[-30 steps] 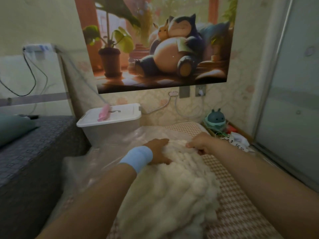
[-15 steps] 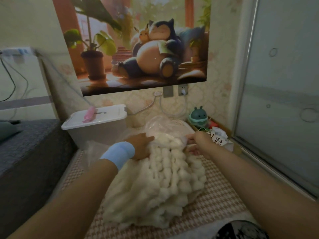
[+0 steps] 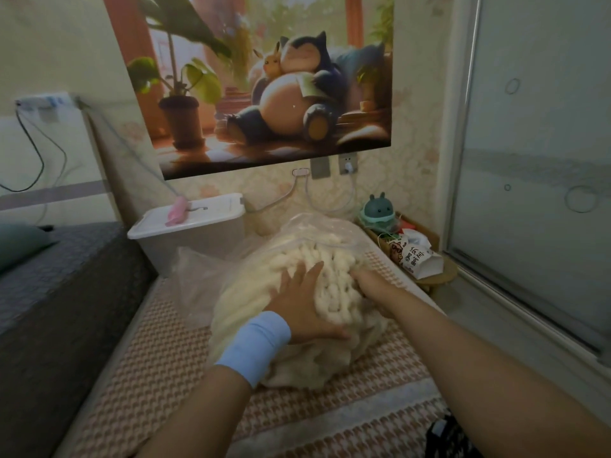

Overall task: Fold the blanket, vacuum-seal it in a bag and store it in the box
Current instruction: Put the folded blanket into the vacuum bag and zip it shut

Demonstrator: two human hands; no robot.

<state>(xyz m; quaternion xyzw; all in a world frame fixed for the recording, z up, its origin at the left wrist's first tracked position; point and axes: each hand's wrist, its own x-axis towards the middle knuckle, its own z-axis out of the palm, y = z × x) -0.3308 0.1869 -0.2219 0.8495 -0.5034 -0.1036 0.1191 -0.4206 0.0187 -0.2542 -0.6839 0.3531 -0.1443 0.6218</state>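
Observation:
A fluffy cream blanket [image 3: 297, 361] lies bundled on the checked mat, its far half inside a clear plastic vacuum bag [image 3: 198, 272]. The bag's rim crosses the top of the bundle. My left hand [image 3: 302, 309], with a blue wristband, presses flat on the blanket with fingers spread. My right hand [image 3: 368, 282] grips the bundle's right side at the bag's rim, and its fingertips are buried in the fluff. The white storage box [image 3: 198, 239] stands behind the bag against the wall, with its lid on.
A pink object [image 3: 177, 211] lies on the box lid. A grey bed [image 3: 49, 292] runs along the left. At the right, a low wooden stand holds a green toy [image 3: 377, 209] and a snack packet [image 3: 413, 259], beside a glass door [image 3: 535, 193].
My left hand moved from the blanket's left edge onto its top and now presses flat. The bag has come further over the blanket. My right hand stayed at the right side.

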